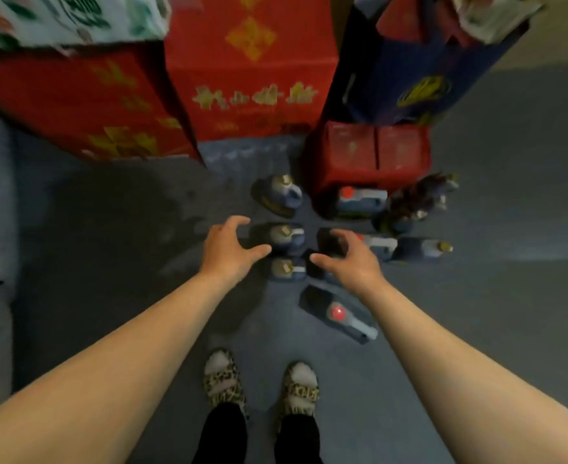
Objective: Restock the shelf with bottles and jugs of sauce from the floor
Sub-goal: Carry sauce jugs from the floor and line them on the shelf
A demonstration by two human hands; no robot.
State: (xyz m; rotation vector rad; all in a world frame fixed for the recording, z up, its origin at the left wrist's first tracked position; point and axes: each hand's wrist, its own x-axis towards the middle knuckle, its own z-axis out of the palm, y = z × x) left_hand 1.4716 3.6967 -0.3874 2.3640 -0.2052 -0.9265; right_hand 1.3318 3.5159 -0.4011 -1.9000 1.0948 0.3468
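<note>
Beside left hand point(226, 246), jug point(284, 237).

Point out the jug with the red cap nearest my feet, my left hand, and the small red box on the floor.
Red-capped jug point(339, 312): head view, on its red cap.
Left hand point(230, 247): head view, back of the hand.
Small red box point(374, 152): head view, its top face.

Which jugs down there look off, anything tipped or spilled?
No spill shows. The red-capped jug nearest the feet sits askew, angled diagonally against the loose rows of gold-capped jugs. A gold-capped jug at far right seems to lie on its side, cap pointing right. Blur hides finer damage. Both hands, left and right, hover empty.
</note>
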